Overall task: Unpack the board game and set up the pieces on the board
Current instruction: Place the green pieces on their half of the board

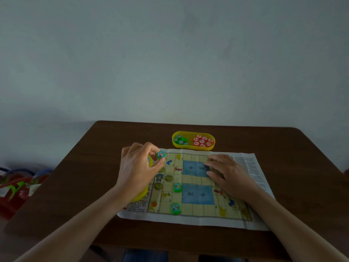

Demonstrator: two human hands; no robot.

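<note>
A paper game board with a yellow grid and two blue squares lies flat on the brown table. Two green round pieces stand on it, one left of the nearer blue square and one near the front edge. My left hand hovers over the board's left end and pinches a green piece between thumb and fingers. My right hand rests flat on the board's right half, fingers spread. A yellow oval box behind the board holds green pieces on its left and red pieces on its right.
A yellow lid lies partly hidden under my left hand and wrist at the board's left edge. A red and green bag sits off the table to the far left. The wall rises just behind the table's far edge.
</note>
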